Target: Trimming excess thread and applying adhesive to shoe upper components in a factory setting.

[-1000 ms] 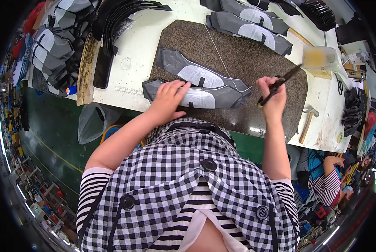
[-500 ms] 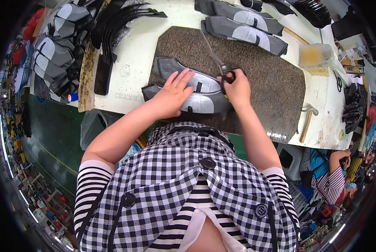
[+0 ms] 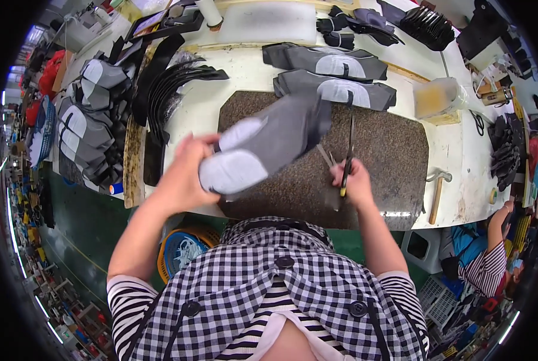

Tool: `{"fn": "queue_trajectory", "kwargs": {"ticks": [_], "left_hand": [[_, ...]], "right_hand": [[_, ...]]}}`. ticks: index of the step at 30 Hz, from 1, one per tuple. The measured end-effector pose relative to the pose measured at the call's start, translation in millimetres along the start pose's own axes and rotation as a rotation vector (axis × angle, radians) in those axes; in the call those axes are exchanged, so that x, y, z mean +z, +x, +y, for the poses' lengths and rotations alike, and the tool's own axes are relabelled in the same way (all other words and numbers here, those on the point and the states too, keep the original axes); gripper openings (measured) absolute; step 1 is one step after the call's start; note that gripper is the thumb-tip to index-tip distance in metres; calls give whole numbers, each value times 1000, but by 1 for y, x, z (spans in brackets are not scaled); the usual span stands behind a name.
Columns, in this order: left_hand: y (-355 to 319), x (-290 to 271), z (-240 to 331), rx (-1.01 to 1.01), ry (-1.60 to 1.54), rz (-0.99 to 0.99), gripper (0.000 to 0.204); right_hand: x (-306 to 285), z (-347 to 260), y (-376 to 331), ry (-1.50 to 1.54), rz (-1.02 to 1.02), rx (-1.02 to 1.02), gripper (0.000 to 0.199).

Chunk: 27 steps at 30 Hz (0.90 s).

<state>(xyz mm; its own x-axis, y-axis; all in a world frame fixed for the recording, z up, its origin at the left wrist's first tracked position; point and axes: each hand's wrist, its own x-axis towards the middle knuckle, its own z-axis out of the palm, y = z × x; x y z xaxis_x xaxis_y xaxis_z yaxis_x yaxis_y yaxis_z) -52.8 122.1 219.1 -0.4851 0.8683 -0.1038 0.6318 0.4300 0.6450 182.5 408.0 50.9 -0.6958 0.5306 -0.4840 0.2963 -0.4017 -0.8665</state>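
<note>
My left hand (image 3: 192, 171) grips the near-left end of grey fabric shoe-upper pieces (image 3: 269, 147) with rounded pale panels. They are lifted and tilted over a brown speckled board (image 3: 377, 156), and their far end is blurred. In my right hand (image 3: 358, 182) are dark scissors (image 3: 350, 129), seen nearly edge-on with the blades pointing away from me. A thin silvery strip (image 3: 326, 156) shows beside those fingers; I cannot tell if it belongs to the scissors. Two similar upper pieces (image 3: 374, 95) lie flat along the board's far edge.
Left of the board are curved black strips (image 3: 157, 96) and a pile of grey uppers (image 3: 85, 132). To the right lie a hammer (image 3: 437, 198) and a plastic box (image 3: 434, 99). A blue and orange basket (image 3: 181, 253) stands below the table edge. Another person (image 3: 482, 249) is at far right.
My left hand, flat on the pieces before, has closed on them and lifted them, swinging them up and left. The scissors have turned upright in my right hand, which moved slightly right and nearer.
</note>
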Motion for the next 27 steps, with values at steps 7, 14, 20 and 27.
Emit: {"fn": "queue_trajectory", "kwargs": {"ticks": [7, 14, 20, 27], "left_hand": [[199, 37, 51, 401, 457, 249, 68], [136, 133, 72, 383, 34, -366, 50], [29, 151, 31, -32, -363, -270, 23], [0, 111, -1, -334, -817, 408, 17]], "right_hand": [[39, 25, -78, 209, -246, 93, 25], [32, 14, -84, 137, -20, -82, 25], [10, -2, -49, -451, -36, -254, 20], [55, -62, -36, -101, -237, -124, 16]]}}
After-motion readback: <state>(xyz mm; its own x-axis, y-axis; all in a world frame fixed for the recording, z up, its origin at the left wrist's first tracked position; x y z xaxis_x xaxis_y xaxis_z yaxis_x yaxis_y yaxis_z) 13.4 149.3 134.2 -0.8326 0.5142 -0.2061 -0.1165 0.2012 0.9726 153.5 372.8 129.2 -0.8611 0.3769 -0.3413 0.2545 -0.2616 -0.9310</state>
